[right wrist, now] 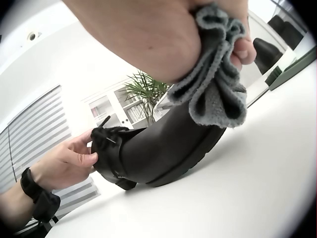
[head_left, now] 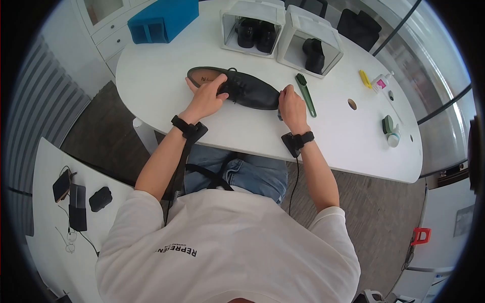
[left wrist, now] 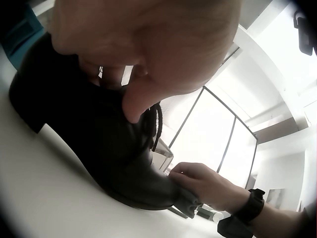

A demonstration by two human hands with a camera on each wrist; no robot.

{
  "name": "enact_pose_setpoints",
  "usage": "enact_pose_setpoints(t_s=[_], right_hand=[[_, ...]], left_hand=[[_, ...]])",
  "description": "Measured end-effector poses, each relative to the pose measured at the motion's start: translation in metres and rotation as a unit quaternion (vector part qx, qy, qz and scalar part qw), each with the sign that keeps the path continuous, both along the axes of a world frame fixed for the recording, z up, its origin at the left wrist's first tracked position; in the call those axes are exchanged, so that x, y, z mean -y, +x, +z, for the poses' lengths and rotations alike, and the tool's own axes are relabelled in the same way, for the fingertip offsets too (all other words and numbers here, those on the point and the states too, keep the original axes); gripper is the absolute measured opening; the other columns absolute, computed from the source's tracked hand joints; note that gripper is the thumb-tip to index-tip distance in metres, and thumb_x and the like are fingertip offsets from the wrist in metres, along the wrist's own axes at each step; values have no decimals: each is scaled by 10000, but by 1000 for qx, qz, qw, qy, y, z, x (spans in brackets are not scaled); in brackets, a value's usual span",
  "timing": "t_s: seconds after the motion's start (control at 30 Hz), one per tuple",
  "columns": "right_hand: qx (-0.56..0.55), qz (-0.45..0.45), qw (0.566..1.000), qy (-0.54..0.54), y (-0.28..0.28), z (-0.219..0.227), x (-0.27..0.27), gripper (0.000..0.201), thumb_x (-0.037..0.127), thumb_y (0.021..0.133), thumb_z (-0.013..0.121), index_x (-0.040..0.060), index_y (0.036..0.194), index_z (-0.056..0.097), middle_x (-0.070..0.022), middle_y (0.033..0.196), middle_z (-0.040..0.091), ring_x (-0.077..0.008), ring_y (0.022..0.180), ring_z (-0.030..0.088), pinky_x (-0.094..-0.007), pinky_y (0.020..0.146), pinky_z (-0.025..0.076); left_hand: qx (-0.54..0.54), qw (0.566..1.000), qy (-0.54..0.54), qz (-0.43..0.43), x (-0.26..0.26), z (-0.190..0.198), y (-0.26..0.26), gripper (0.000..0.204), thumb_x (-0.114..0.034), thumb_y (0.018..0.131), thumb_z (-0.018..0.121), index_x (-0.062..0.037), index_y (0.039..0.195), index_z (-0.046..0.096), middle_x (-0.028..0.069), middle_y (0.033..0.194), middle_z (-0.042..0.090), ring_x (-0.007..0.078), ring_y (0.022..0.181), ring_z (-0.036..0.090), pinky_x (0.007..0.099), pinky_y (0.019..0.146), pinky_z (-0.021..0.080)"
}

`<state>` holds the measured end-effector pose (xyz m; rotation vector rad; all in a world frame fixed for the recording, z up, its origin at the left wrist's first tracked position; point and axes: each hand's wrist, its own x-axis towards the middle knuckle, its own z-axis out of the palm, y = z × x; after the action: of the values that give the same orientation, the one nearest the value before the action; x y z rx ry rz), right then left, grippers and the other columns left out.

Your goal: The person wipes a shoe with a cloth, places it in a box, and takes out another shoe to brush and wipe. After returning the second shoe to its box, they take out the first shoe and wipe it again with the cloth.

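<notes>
A black lace-up shoe (head_left: pixel 255 91) lies on the white table with its tan insole showing at the heel end. My left hand (head_left: pixel 206 98) grips it around the opening and laces; in the left wrist view the thumb presses beside the laces of the shoe (left wrist: pixel 119 163). At the toe, my right hand (head_left: pixel 293 107) pinches a grey cloth (right wrist: pixel 218 94), bunched between the fingers and touching the toe in the right wrist view. The cloth is mostly hidden under the right hand in the head view.
A green brush (head_left: pixel 306 96) lies right of the right hand. Behind stand two white boxes (head_left: pixel 302 64) with black shoes inside and a blue case (head_left: pixel 164 21). Toward the right are a yellow item (head_left: pixel 365 79), a white bottle (head_left: pixel 381 82) and a green sponge-like block (head_left: pixel 387 124).
</notes>
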<state>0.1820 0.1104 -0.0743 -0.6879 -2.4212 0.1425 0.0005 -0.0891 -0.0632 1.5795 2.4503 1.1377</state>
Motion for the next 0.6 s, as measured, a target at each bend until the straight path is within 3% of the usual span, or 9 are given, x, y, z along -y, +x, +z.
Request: enact_pose_setpoints(t_s=[0.1, 0.17, 0.27, 0.47, 0.6], right_hand=[[-3, 30, 999, 17, -2, 12, 6, 163, 142, 922, 527, 3, 864, 464, -203, 730, 623, -391, 629, 618, -462, 555, 503], [-11, 51, 998, 20, -7, 17, 15, 166, 142, 918, 534, 0, 864, 467, -204, 729, 621, -392, 632, 617, -462, 560, 504], [-29, 155, 987, 32, -26, 20, 34, 165, 143, 903, 553, -5, 872, 490, -198, 739, 623, -390, 648, 623, -458, 579, 514], [24, 157, 986, 38, -73, 20, 40, 190, 164, 908, 552, -14, 850, 518, -184, 736, 634, -373, 658, 640, -445, 586, 525], [5, 175, 984, 27, -77, 29, 33, 192, 168, 916, 546, -10, 842, 537, -195, 762, 638, -378, 672, 635, -438, 587, 517]], left_hand=[[29, 999, -16, -6, 6, 5, 3, 367, -184, 845, 620, -77, 1171, 491, 45, 813, 594, 255, 884, 591, 690, 1005, -166], [30, 1000, -7, 3, 9, 0, 3, 262, -190, 827, 592, -59, 1035, 499, 50, 705, 577, 280, 784, 594, 720, 989, -151], [44, 999, 28, -4, 11, -7, 4, 245, -211, 820, 582, -53, 988, 500, 29, 671, 558, 248, 747, 583, 713, 990, -160], [73, 997, 12, -1, 11, 2, 5, 209, -232, 867, 579, -71, 983, 515, -27, 686, 529, 162, 772, 557, 654, 1026, -182], [49, 998, 46, -2, 8, 3, 5, 300, -326, 879, 594, -49, 967, 518, -7, 619, 560, 210, 687, 586, 679, 1012, -155]])
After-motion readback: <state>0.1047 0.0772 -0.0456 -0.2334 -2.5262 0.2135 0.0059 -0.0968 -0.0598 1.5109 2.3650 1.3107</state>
